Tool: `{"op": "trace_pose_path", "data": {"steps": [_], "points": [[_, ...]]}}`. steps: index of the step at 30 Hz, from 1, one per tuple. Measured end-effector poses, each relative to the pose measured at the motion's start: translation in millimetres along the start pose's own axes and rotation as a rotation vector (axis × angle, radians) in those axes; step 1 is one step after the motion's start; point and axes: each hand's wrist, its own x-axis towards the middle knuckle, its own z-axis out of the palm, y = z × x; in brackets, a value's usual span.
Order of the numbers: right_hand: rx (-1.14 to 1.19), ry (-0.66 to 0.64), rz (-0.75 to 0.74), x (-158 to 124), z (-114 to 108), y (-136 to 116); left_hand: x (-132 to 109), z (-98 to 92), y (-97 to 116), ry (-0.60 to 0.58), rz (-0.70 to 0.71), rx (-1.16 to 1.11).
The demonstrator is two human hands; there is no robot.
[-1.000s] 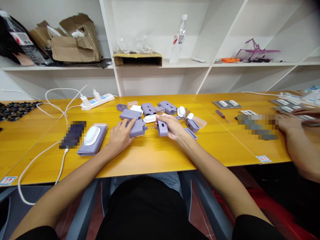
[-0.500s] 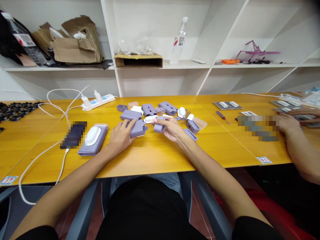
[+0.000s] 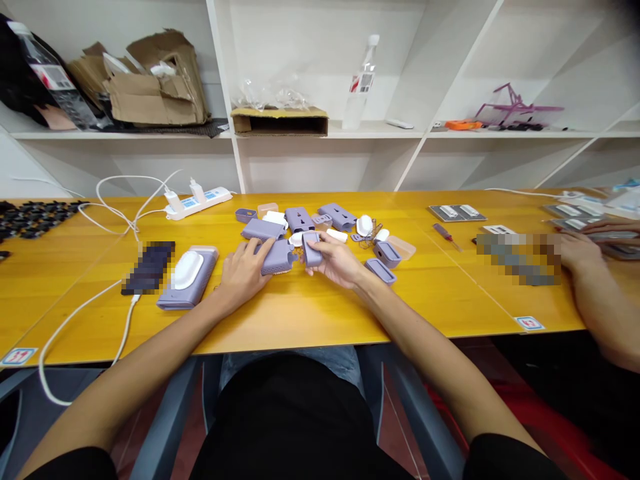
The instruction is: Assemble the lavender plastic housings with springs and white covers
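Observation:
My left hand [image 3: 243,273] rests on the yellow table [image 3: 310,313] with its fingers curled round a purple plastic housing [image 3: 278,257]. Just to its right, my right hand [image 3: 336,261] pinches a smaller purple cap piece [image 3: 311,249], whose end sits right at the end of the housing. Behind both hands lie several loose purple and white plastic parts [image 3: 320,220]. A finished purple unit with a white oval pad [image 3: 187,277] lies to the left of my left hand.
A blurred dark phone [image 3: 149,267] on a white cable sits at the left, a white power strip [image 3: 197,202] behind it. Black parts [image 3: 30,217] lie far left. Another person's hand [image 3: 580,253] works at the right near grey trays [image 3: 456,212] and a small screwdriver [image 3: 443,231]. Shelves rise behind.
My right hand has carried the purple cap piece leftward until it meets the end of the housing. My left hand has stayed on the housing.

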Motion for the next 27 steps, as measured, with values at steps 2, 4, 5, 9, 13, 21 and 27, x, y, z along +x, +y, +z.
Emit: {"op": "trace_pose_path", "data": {"steps": [2, 4, 5, 9, 13, 21, 27], "points": [[-0.028, -0.027, 0.011, -1, 0, 1, 0, -0.4, 0, -0.005, 0.001, 0.002], [-0.1, -0.028, 0.041, -1, 1, 1, 0, -0.3, 0, -0.007, 0.0, 0.003], [-0.137, -0.027, 0.055, -2, 1, 1, 0, 0.0, 0, -0.005, -0.002, 0.003], [-0.178, -0.036, 0.045, -4, 3, -1, 0, 2.1, -1, 0.013, -0.003, -0.028], [-0.169, -0.052, -0.021, -6, 8, -1, 0, 6.1, -2, 0.042, 0.053, -0.134], [-0.214, -0.027, -0.184, -8, 16, -2, 3, 21.8, -10, 0.103, 0.161, -0.411], [-0.299, 0.012, -0.272, -13, 18, -8, 0, 13.3, -1, 0.104, 0.153, -0.639]]}}
